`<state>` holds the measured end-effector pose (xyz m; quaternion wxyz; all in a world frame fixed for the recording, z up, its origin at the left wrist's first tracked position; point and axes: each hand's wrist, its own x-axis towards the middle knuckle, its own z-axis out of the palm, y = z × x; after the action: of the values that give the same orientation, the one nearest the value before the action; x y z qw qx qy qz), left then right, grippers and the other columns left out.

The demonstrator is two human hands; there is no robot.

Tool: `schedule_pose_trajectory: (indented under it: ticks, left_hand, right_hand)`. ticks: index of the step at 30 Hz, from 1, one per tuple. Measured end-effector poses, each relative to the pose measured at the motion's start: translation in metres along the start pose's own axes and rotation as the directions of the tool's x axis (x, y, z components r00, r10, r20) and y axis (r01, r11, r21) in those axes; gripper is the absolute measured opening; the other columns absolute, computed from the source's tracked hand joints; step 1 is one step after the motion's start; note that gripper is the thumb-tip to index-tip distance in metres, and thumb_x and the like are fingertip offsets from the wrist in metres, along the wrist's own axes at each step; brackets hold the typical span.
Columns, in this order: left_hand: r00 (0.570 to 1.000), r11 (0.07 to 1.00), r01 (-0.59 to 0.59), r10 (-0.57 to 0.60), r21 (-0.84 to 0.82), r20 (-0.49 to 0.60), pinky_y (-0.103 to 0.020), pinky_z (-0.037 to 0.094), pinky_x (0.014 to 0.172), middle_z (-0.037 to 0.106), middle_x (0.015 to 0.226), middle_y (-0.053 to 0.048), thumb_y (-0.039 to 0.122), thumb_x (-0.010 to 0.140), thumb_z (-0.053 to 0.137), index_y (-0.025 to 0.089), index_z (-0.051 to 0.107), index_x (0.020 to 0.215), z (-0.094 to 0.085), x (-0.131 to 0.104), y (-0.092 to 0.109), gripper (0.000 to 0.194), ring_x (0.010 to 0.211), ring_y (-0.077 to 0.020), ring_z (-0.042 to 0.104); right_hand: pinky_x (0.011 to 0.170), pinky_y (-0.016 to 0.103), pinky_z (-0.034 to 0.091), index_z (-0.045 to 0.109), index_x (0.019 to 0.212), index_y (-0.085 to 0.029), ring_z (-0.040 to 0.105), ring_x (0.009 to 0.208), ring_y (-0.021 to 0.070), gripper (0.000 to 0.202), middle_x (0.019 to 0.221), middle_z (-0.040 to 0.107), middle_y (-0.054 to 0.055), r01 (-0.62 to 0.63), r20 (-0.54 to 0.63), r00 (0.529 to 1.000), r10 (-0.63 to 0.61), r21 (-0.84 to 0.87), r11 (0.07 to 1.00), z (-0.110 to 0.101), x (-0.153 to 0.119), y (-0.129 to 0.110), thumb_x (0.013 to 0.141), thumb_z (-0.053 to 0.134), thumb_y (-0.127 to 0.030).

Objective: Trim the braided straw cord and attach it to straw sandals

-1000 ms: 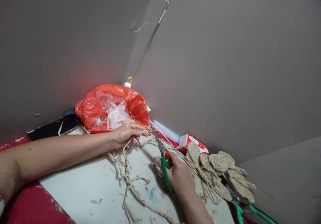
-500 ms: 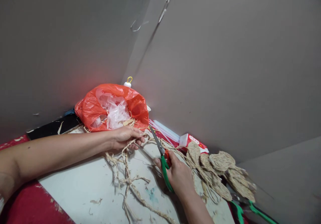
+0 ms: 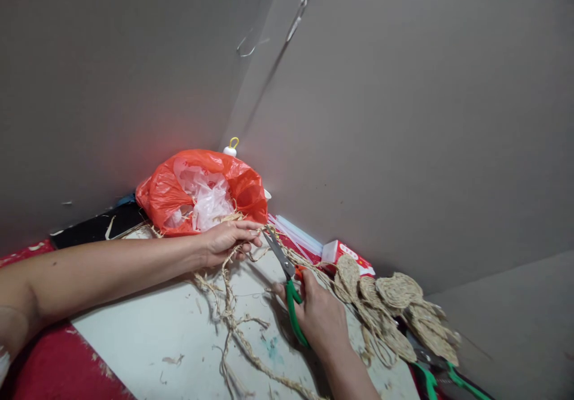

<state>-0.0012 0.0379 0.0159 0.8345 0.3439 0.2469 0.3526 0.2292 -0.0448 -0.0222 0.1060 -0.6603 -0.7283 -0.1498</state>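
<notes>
Straw-coloured cord (image 3: 229, 304) runs in the head view from the left hand (image 3: 228, 238) down across the white board (image 3: 156, 322) to the bottom edge; it is twisted and knotted, with frayed side strands. The left hand pinches its upper part between thumb and fingers, just in front of the red bag (image 3: 156, 191). The right hand (image 3: 323, 313) is closed round the handles of the scissors (image 3: 287, 267), green and orange, their blades pointing at the pinched cord. Half a second ago the left fingers were lower and curled more; now they are raised and straighter, and the blade tips are right beside them. The bag gapes towards the hands, holding crumpled white plastic (image 3: 210, 202) and straw scraps (image 3: 233, 216). Near the flat coils (image 3: 397, 289) stands a red-and-white box (image 3: 329, 250), its contents hidden.
</notes>
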Motion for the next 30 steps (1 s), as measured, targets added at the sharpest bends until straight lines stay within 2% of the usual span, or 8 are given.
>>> schedule_pose_trajectory:
  ticks: [7, 12, 21, 23, 26, 28, 30]
  left_hand:
    - [1.0, 1.0, 0.026, -0.026, -0.006, 0.017, -0.014, 0.028, 0.039, 0.063, 0.075, -0.002, 0.008, 0.077, 0.057, 0.016, 0.057, 0.096, -0.003, 0.002, -0.005, 0.02, 0.046, -0.0035, 0.042]
    - [0.999, 0.999, 0.034, -0.034, -0.012, -0.002, -0.013, 0.028, 0.038, 0.062, 0.072, -0.002, 0.006, 0.078, 0.056, 0.013, 0.057, 0.09, -0.003, 0.002, -0.005, 0.015, 0.044, -0.0028, 0.042]
    - [0.998, 0.996, 0.069, -0.068, -0.056, 0.02, -0.012, 0.027, 0.036, 0.058, 0.067, -0.001, 0.002, 0.08, 0.05, 0.009, 0.056, 0.079, 0.006, -0.005, 0.002, 0.009, 0.041, -0.001, 0.038]
    - [0.998, 0.996, 0.069, -0.068, -0.055, 0.016, -0.012, 0.027, 0.036, 0.059, 0.068, -0.002, 0.002, 0.08, 0.052, 0.009, 0.057, 0.084, 0.005, -0.004, 0.001, 0.01, 0.041, -0.0012, 0.038]
    - [0.998, 0.997, 0.059, -0.058, -0.042, 0.013, -0.012, 0.026, 0.036, 0.06, 0.07, -0.003, 0.003, 0.08, 0.053, 0.008, 0.059, 0.094, 0.003, -0.002, 0.0, 0.016, 0.042, -0.0012, 0.038]
    - [0.999, 0.998, 0.049, -0.049, -0.037, -0.002, -0.013, 0.026, 0.036, 0.061, 0.072, -0.003, 0.004, 0.08, 0.054, 0.008, 0.06, 0.094, 0.002, -0.001, -0.001, 0.015, 0.043, -0.0011, 0.038]
    - [0.999, 0.998, 0.043, -0.044, -0.038, -0.019, -0.013, 0.027, 0.037, 0.061, 0.074, -0.003, 0.005, 0.08, 0.056, 0.008, 0.061, 0.09, 0.001, 0.0, -0.001, 0.012, 0.044, -0.0012, 0.039]
  right_hand:
    - [0.051, 0.028, 0.025, 0.05, 0.083, -0.021, 0.058, 0.057, 0.0212, 0.028, 0.06, 0.061, 0.002, 0.017, -0.169, 0.984, -0.052, -0.2, 0.98, -0.002, 0.001, -0.002, 0.08, 0.048, -0.049]
    - [0.052, 0.027, 0.025, 0.053, 0.079, -0.021, 0.057, 0.056, 0.0194, 0.03, 0.055, 0.058, 0.001, 0.039, -0.235, 0.968, -0.089, -0.21, 0.977, -0.001, 0.002, -0.002, 0.082, 0.047, -0.05]
    - [0.05, 0.026, 0.024, 0.06, 0.076, -0.022, 0.052, 0.049, 0.0173, 0.034, 0.05, 0.056, 0.001, 0.006, -0.307, 0.948, -0.082, -0.242, 0.97, 0.001, 0.002, 0.005, 0.081, 0.048, -0.052]
    - [0.049, 0.025, 0.022, 0.061, 0.074, -0.022, 0.051, 0.045, 0.0161, 0.034, 0.048, 0.055, 0.0, -0.012, -0.295, 0.954, -0.051, -0.209, 0.978, 0.002, 0.002, 0.007, 0.08, 0.048, -0.053]
    - [0.046, 0.024, 0.023, 0.061, 0.073, -0.022, 0.049, 0.041, 0.0149, 0.037, 0.044, 0.054, -0.001, -0.1, -0.279, 0.957, 0.076, -0.074, 0.992, 0.004, 0.002, 0.009, 0.08, 0.046, -0.055]
    - [0.045, 0.023, 0.025, 0.061, 0.074, -0.022, 0.05, 0.041, 0.0153, 0.039, 0.045, 0.054, -0.001, -0.175, -0.269, 0.947, 0.173, 0.016, 0.984, 0.006, 0.003, 0.012, 0.08, 0.044, -0.057]
    - [0.045, 0.023, 0.027, 0.06, 0.074, -0.021, 0.052, 0.042, 0.0163, 0.041, 0.046, 0.055, 0.0, -0.207, -0.257, 0.941, 0.218, 0.072, 0.976, 0.007, 0.003, 0.014, 0.079, 0.044, -0.059]
